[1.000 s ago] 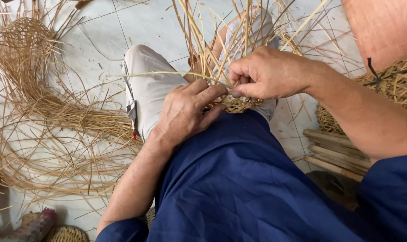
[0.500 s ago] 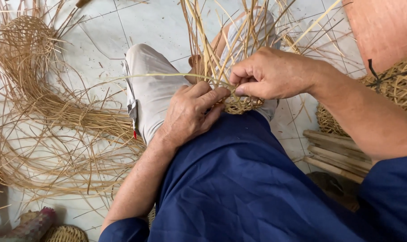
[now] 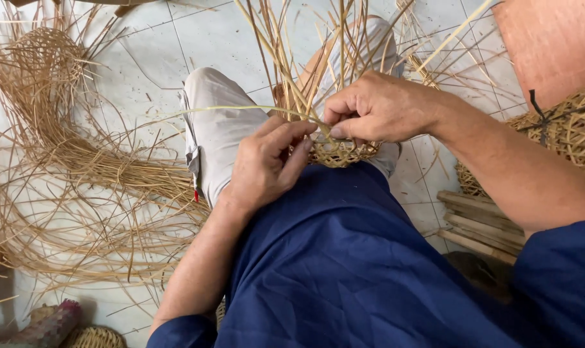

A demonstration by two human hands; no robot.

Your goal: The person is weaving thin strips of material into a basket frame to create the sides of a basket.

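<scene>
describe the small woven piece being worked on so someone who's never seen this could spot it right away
Start at the blue-clothed lap; just beyond it the left hand and right hand meet. Under them sits a small woven basket base, with loose stakes fanning upward, unlike the finished basket at right.
</scene>
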